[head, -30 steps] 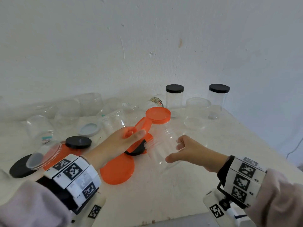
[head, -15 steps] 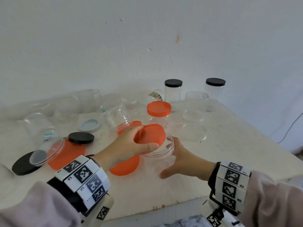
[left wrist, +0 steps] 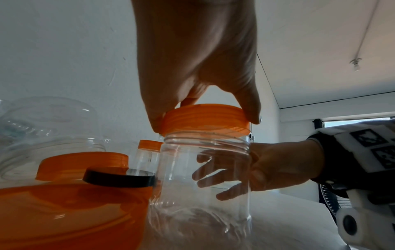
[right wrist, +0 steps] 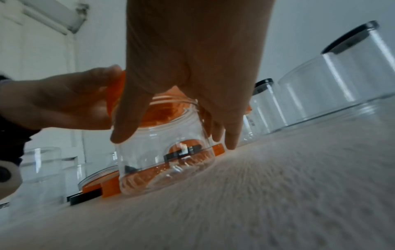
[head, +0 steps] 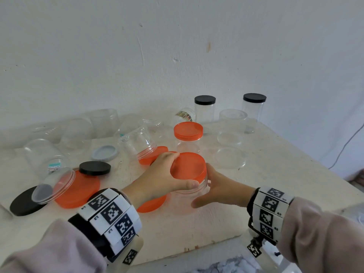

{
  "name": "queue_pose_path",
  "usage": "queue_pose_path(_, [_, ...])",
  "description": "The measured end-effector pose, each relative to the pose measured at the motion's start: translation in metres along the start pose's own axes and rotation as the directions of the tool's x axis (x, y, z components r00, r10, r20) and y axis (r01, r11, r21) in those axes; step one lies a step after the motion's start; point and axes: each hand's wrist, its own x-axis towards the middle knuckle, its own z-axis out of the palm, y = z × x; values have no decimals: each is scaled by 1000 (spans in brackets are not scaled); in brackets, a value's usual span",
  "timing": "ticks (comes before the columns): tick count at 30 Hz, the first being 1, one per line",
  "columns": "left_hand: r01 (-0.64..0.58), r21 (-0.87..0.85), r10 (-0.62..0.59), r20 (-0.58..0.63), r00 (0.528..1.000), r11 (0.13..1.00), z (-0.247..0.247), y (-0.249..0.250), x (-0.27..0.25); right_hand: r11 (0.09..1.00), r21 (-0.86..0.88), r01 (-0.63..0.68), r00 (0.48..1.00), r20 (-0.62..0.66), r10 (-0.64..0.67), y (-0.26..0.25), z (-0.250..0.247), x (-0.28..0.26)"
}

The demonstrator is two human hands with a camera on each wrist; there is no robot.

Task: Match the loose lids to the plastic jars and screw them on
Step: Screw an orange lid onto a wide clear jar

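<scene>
A clear plastic jar (head: pixel 189 200) stands upright on the white table near the front middle. An orange lid (head: pixel 189 164) sits on its mouth. My left hand (head: pixel 184 170) grips the lid's rim from the left, thumb in front and fingers behind. My right hand (head: pixel 202 186) holds the jar's wall from the right, thumb in front, fingers curled round the back. In the left wrist view the orange lid (left wrist: pixel 205 118) rests on the neck of the jar (left wrist: pixel 203 186), slightly tilted. The right wrist view shows the jar (right wrist: pixel 166 152) standing on the table.
Behind stands a jar with an orange lid (head: pixel 188 133) and two black-lidded jars (head: pixel 204 109). Loose orange lids (head: pixel 76 190), black lids (head: pixel 94 168), a grey lid (head: pixel 104 153) and several open clear jars lie left. Clear lids (head: pixel 230 158) lie right. The table's front edge (head: pixel 177 251) is close.
My right hand stood the jar upright and drew it nearer. My left hand carried the orange lid over and set it on the jar's mouth.
</scene>
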Motion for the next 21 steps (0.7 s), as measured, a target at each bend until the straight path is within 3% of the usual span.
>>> queue_pose_path(7, [6, 51, -7, 17, 1000, 999, 4, 3, 4, 997, -64, 45, 999, 21, -44, 2, -4, 6])
queue_pose_path(21, [-9, 158, -2, 69, 998, 987, 1, 5, 4, 999, -52, -10, 1000, 25, 12, 6, -7, 13])
